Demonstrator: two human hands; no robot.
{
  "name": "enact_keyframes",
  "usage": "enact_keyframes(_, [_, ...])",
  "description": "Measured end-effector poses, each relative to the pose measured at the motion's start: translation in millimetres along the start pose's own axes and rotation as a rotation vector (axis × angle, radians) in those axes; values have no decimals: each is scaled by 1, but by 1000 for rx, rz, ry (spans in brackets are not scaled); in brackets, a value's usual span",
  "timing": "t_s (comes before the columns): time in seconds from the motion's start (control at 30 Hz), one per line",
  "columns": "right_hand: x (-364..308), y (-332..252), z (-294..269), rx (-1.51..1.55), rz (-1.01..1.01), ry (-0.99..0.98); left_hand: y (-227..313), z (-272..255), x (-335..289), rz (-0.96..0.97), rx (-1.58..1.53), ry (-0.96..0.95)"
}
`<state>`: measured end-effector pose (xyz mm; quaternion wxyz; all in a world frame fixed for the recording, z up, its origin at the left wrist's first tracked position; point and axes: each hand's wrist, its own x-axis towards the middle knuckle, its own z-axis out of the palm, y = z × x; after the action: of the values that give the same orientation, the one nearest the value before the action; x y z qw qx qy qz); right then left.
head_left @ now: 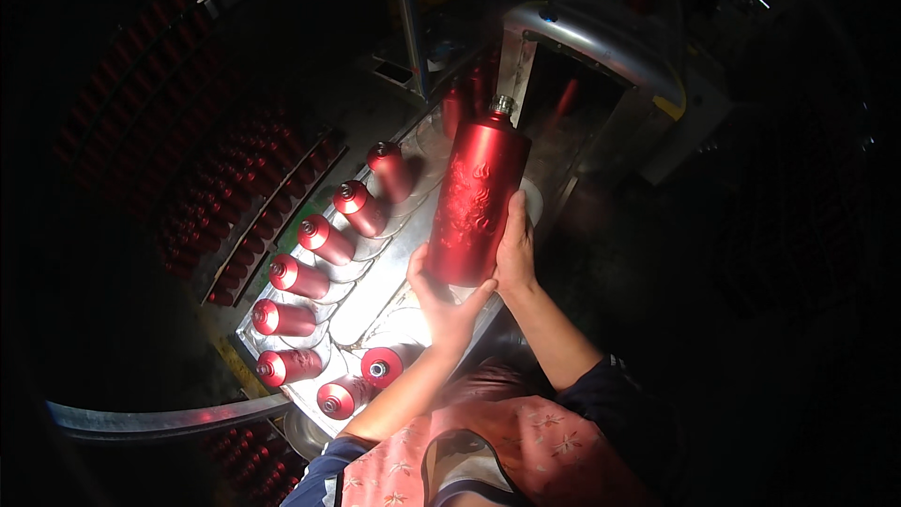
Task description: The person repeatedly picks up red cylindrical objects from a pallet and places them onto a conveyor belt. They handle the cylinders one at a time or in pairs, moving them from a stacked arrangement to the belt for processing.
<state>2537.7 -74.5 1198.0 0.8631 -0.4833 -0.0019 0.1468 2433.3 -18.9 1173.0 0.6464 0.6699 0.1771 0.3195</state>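
Observation:
I hold a red metallic bottle [475, 202] up over the conveyor, tilted slightly with its neck pointing away from me. Raised relief decoration runs down its side, and the neck is a clear threaded one. My left hand [441, 300] is closed round the base of the bottle. Against its lower right side lies my right hand [514, 249], its fingers partly hidden behind it. On the conveyor [371, 305] several similar red bottles stand in a curved row, among them one red bottle [382, 367] beside my left forearm.
Beyond the held bottle is a metal machine housing [601, 42] with a dark opening. Racks of many red bottles [225, 188] stand at the left. A curved metal rail [169, 420] reaches the conveyor's near left corner. A thin upright post [410, 28] rises at the far side.

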Motion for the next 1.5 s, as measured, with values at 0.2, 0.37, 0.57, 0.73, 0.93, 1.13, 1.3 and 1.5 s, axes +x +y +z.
enact_keyframes(0.2, [4,7,-1,76,19,28,8,1,-2,-79,-116,-11])
enact_keyframes(0.37, [10,11,-14,215,125,-78,18,-2,-3,-219,-357,-41])
enact_keyframes(0.57, [10,2,-3,274,83,-45,19,-1,-8,-249,-380,-109])
enact_keyframes(0.73, [10,13,-17,370,138,-135,32,-2,-5,-222,-343,-159])
enact_keyframes(0.93, [12,8,-24,341,127,-173,31,3,-8,-195,-271,-158])
enact_keyframes(1.13, [5,-1,-27,319,136,-219,24,5,-17,-201,-280,-143])
enact_keyframes(1.3, [1,-1,-37,309,116,-287,32,6,-25,-261,-329,-151])
enact_keyframes(1.5, [-5,-2,-42,270,98,-283,41,7,-28,-311,-336,-185])
